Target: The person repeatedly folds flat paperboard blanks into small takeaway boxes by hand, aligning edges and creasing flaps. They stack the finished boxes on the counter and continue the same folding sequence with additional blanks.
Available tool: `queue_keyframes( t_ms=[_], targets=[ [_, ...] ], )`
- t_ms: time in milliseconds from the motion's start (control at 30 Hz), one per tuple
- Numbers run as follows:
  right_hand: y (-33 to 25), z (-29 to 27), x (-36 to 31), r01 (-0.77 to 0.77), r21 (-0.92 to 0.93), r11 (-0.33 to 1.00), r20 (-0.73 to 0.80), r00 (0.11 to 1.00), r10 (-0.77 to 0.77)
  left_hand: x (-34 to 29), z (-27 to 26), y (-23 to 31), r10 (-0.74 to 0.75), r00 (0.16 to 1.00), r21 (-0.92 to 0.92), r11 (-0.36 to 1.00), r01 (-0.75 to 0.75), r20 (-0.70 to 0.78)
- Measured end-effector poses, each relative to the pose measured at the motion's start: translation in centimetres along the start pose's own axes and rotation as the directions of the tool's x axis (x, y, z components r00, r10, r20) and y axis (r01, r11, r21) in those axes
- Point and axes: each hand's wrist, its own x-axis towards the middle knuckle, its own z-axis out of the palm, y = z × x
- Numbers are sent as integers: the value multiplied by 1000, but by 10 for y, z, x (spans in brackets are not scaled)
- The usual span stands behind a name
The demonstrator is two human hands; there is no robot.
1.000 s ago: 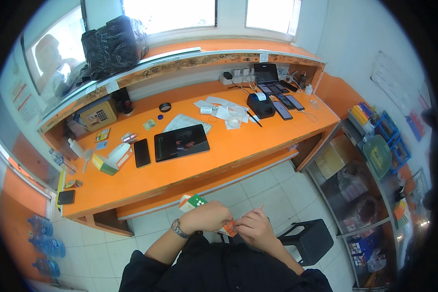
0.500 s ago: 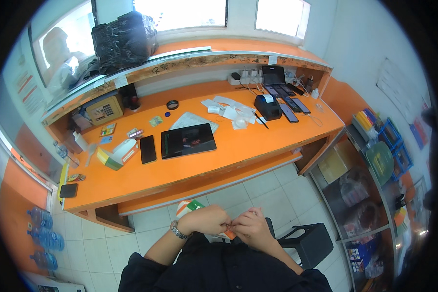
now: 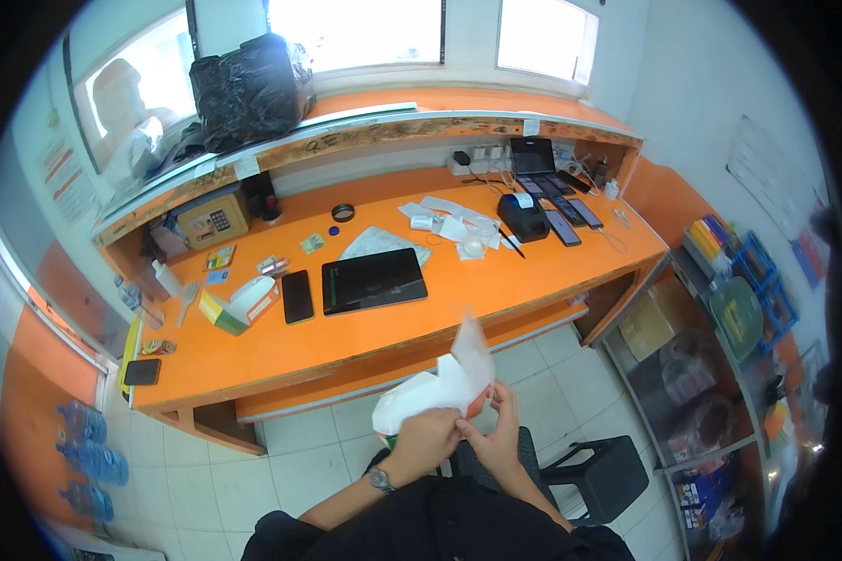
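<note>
Both hands meet low in the view, above the person's lap. The left hand (image 3: 428, 438), with a wristwatch (image 3: 380, 480) on its wrist, is closed around a white paper wrapper (image 3: 437, 385) whose thin flap stands up and curls over the fingers. The right hand (image 3: 499, 439) pinches the wrapper's lower edge, where a small orange piece (image 3: 478, 404) shows; what that piece is cannot be told.

On the long orange desk (image 3: 365, 341) an open white-and-yellow carton (image 3: 239, 304) lies beside a black phone (image 3: 297, 296) and a dark tablet (image 3: 373, 280). Small coloured cards (image 3: 219, 257) sit near a beige safe with a keypad (image 3: 212, 219). Crumpled white paper slips (image 3: 456, 223) gather by a black receipt printer (image 3: 522, 218). A black plastic-wrapped bundle (image 3: 251, 89) rests on the wooden shelf under the windows. Posters (image 3: 68, 180) hang on the left wall, and a pale sheet (image 3: 768, 168) on the right one. Water bottles (image 3: 86, 451) stand on the white tiled floor (image 3: 299, 458), with a black stool (image 3: 599, 472) beside the person.
</note>
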Motion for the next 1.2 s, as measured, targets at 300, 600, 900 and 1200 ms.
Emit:
queue_keyframes(
  t_ms=[300, 600, 900, 1200],
  targets=[
    [14, 2, -2, 428, -261, 865, 150, 904, -401, -7, -5, -34, -128, 989, -618, 773, 143, 69],
    [-11, 51, -6, 643, -396, 656, 247, 763, -598, -5, -73, -94, -425, 850, -769, 412, 489, 312],
    [-64, 153, -45, 17, -154, 988, -103, 994, -33, -42, -147, -111, -73, 997, -287, 955, 70, -1],
    [-119, 132, -116, -81, -417, 905, -425, 898, -116, -75, -122, -81, 47, 952, -616, 772, 159, 304]
  ],
)
